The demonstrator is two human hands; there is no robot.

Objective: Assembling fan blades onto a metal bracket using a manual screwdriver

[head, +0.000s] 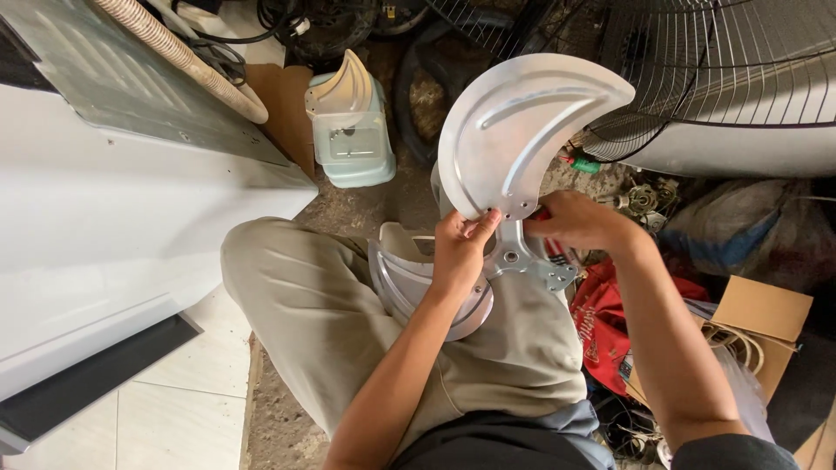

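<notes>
Hands raised over the lap, forearms angled inward from below. Left hand (460,252) curled shut on the base of the curved metal fan blade (522,130), thumb pressed near its bolt holes, blade standing upright above the metal hub (514,258). Right hand (579,222) closed around a red-handled tool (549,228), wrist bent, tip meeting the blade's base

Fan blade (522,130): brushed sheet metal, dull silver sheen, pressed ribs. Hub (514,257): bare matt metal. Trousers (322,322): matt khaki cloth. Guard (697,70): dark wire. Tub (353,144): translucent plastic. Box (766,309): brown cardboard. Floor (174,409): glossy tile.
</notes>
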